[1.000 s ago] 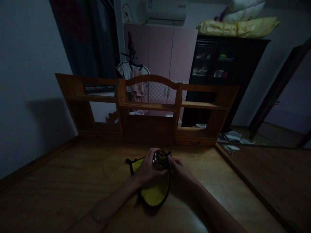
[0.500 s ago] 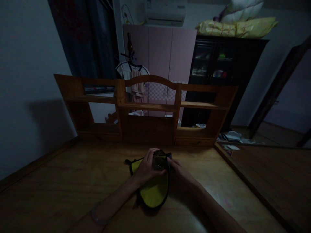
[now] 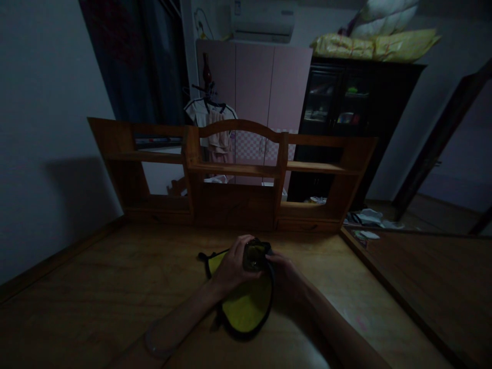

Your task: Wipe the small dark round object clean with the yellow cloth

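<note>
In the dim room a yellow pouch with a black rim [image 3: 243, 309] lies on the wooden desk [image 3: 115, 287]. My left hand [image 3: 231, 265] is curled round a small dark, shiny object [image 3: 255, 255] held over the pouch's far end. My right hand [image 3: 285, 270] grips the same object from the right side, fingers closed. What the object is stays too dark to make out. A thin bracelet sits on my left wrist.
A low wooden shelf unit [image 3: 234, 171] stands along the desk's back edge. Behind it are a pink wardrobe [image 3: 265, 87], a dark glass-door cabinet [image 3: 346, 107] with bedding on top, and clothes on a stand. Papers lie at the desk's right rear corner [image 3: 369, 218].
The small object has turned slightly between my hands and looks darker now. The pouch's edge has shifted a little to the right. My arms stay in place.
</note>
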Demonstrator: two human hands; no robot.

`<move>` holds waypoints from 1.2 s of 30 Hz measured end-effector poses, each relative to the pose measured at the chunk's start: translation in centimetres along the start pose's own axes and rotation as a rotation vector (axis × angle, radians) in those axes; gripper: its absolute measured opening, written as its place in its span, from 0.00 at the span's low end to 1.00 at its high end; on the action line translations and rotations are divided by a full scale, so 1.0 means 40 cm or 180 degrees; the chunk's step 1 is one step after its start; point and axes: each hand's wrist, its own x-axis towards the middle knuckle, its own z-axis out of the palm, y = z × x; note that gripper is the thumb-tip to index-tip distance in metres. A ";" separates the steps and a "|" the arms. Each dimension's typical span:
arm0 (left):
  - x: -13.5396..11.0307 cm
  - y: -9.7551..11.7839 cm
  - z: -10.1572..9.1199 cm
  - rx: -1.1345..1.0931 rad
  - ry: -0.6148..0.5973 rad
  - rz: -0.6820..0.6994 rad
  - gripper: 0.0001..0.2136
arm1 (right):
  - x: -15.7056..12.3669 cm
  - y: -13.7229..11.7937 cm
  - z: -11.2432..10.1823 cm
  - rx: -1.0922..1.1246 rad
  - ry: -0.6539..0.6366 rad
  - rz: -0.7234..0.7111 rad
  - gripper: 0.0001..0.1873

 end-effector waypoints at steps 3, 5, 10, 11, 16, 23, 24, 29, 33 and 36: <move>0.001 0.003 0.002 0.0019 0.0116 0.0004 0.35 | 0.004 0.002 -0.003 -0.0001 -0.0059 -0.0008 0.15; 0.003 0.004 0.002 0.0012 0.0172 -0.0034 0.36 | 0.002 0.000 -0.001 -0.0020 -0.0064 -0.0038 0.15; 0.007 0.006 -0.005 -0.0051 0.0161 -0.0138 0.35 | -0.015 -0.010 0.019 -0.0113 0.0005 -0.0053 0.16; 0.007 0.005 -0.005 -0.0060 0.0166 -0.0142 0.35 | -0.018 -0.012 0.024 -0.0130 0.0004 -0.0079 0.16; 0.006 0.002 -0.006 -0.0076 0.0141 -0.0146 0.36 | -0.034 -0.022 0.053 -0.0182 0.0079 -0.0128 0.15; 0.003 -0.005 -0.003 -0.0018 0.0158 -0.0126 0.36 | -0.042 -0.028 0.074 -0.0254 0.0182 -0.0210 0.14; 0.003 -0.006 -0.003 -0.0018 0.0157 -0.0121 0.36 | -0.041 -0.026 0.071 -0.0258 0.0216 -0.0215 0.14; 0.003 -0.003 -0.007 0.0023 0.0148 -0.0082 0.35 | -0.032 -0.020 0.055 -0.0329 0.0242 -0.0279 0.14; 0.004 -0.002 -0.007 0.0048 0.0120 -0.0068 0.36 | -0.036 -0.023 0.060 -0.0406 0.0221 -0.0314 0.14; 0.004 -0.004 -0.004 0.0032 0.0156 -0.0048 0.37 | -0.040 -0.024 0.062 -0.0420 0.0215 -0.0343 0.14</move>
